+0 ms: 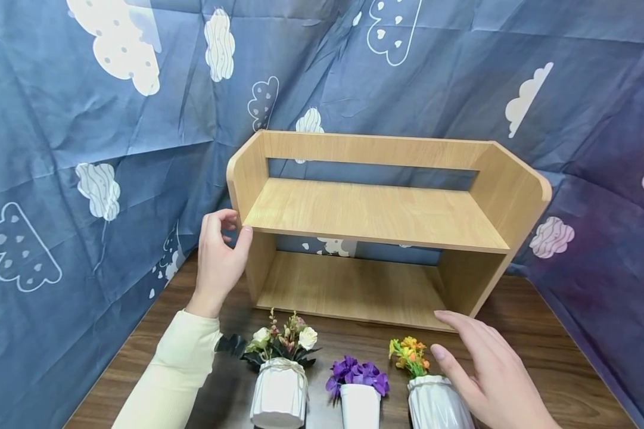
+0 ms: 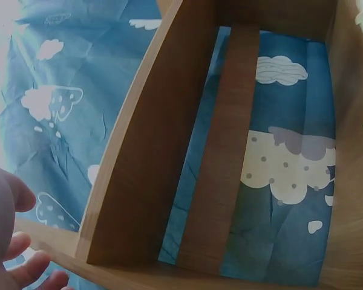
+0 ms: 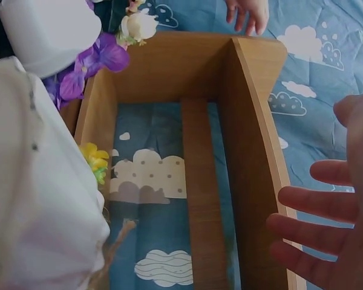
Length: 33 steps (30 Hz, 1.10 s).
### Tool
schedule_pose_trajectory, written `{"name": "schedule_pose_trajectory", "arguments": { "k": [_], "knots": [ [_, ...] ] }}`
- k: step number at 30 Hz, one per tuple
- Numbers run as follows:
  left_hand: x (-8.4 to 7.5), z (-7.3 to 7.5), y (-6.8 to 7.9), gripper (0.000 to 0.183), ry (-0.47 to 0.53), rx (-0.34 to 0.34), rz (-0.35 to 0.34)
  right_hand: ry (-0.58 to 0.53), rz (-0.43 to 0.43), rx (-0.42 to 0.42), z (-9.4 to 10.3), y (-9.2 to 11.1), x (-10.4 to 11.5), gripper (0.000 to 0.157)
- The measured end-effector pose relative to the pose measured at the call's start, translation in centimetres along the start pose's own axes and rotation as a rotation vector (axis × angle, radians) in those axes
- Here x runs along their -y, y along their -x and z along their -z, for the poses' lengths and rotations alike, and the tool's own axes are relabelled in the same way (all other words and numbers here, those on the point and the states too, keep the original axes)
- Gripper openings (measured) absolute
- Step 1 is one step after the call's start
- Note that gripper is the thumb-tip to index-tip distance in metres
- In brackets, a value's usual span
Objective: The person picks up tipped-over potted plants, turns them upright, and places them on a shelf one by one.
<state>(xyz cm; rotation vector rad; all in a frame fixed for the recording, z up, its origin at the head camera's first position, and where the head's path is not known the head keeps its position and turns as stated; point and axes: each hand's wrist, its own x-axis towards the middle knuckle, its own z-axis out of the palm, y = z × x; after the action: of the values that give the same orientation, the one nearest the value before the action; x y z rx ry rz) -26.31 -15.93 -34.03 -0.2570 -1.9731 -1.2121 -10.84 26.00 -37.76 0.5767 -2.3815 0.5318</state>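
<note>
A two-tier light wood desk shelf [image 1: 375, 214] stands on the table. My left hand [image 1: 220, 256] is at its left side panel, thumb extended and fingers loosely bent close to the panel's front edge. My right hand [image 1: 493, 363], fingers spread, is in front of the shelf's lower right corner and holds nothing. Nearest to it is a white ribbed pot [image 1: 439, 402] with orange and yellow flowers [image 1: 409, 355], partly hidden by that hand. In the right wrist view the right fingers [image 3: 314, 232] overlap the shelf's edge with palm and fingers bare.
Left of the ribbed pot stand a white pot [image 1: 360, 405] with purple flowers [image 1: 357, 376] and a white pot [image 1: 280, 393] with pale roses and twine. A dark wood table [image 1: 547, 345] lies beneath. Blue cloud-print cloth [image 1: 139, 137] hangs behind and at both sides.
</note>
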Motion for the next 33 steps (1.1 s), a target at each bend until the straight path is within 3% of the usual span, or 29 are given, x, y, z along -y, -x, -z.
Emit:
{"name": "schedule_pose_trajectory", "arguments": {
  "k": [6, 13, 33],
  "knots": [
    [0.6, -0.3, -1.0, 0.047, 0.037, -0.027, 0.102, 0.004, -0.067, 0.012, -0.5, 1.3, 0.1, 0.06],
    [0.8, -0.6, -1.7, 0.052, 0.02, 0.035, 0.204, 0.01, -0.11, -0.019, -1.2, 2.6, -0.1, 0.059],
    [1.7, -1.2, -2.4, 0.047, 0.022, 0.078, 0.259, 0.055, -0.278, 0.031, -1.7, 4.2, -0.3, 0.049]
  ]
}}
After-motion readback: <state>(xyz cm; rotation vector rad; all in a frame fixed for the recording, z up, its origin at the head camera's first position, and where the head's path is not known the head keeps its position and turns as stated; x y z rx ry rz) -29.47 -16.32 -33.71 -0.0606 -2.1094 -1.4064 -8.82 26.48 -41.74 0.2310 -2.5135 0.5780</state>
